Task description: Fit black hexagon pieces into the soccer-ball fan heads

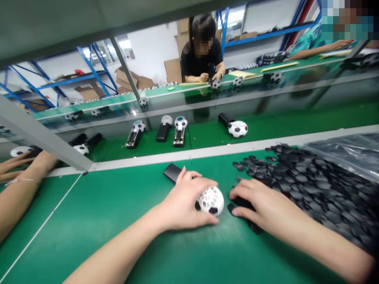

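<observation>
My left hand (189, 201) is closed around a device with a white-and-black soccer-ball head (211, 200). Its black handle (172, 172) sticks out behind my fingers, pointing to the back left. The ball's openwork white face is turned up, close above the green table. To the right, my right hand (254, 201) has its thumb and fingers bent around a small flat black piece (231, 209), whose edge shows at the thumb tip. More dark pieces lie under that hand, partly hidden by it. A large pile of black pieces (314, 189) spreads beside it.
Beyond a pale metal rail (160, 157) runs a green conveyor belt (204, 142), carrying several soccer-ball devices, some with circuit boards (179, 136) exposed. A slanted post (59, 130) stands at left, near another person's arm (25, 185). Clear plastic sheeting (349, 152) lies behind the pile. Co-workers sit opposite.
</observation>
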